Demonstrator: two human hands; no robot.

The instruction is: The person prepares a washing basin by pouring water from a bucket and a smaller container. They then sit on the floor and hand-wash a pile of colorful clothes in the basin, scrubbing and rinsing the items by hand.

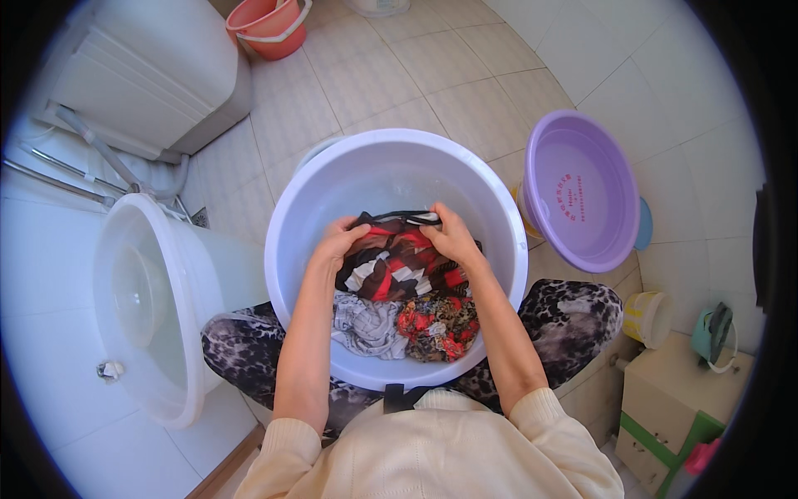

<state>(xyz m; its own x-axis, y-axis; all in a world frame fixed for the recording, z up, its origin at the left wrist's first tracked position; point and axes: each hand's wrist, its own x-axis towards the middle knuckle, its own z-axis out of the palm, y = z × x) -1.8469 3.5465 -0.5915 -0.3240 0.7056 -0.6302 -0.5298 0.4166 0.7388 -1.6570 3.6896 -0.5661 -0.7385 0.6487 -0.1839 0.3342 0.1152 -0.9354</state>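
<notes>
A large pale lavender plastic basin [399, 373] stands between my knees. Inside it, my left hand [337, 242] and my right hand [450, 236] hold the dark-edged top of a black, red and white patterned garment [399, 268], one at each end. The cloth hangs between them against the basin's contents. Below it lie a bunched grey-and-white printed cloth [371, 327] and, to its right, a red, black and tan printed cloth [439, 327]. Some water seems to lie in the far part of the basin.
At left stands a tall translucent tub [187, 299] of water with a bowl inside. A purple basin [586, 193] is at right, a red bucket [274, 37] at the top. A yellow-and-white bucket [642, 318] stands beside a small cabinet [661, 387].
</notes>
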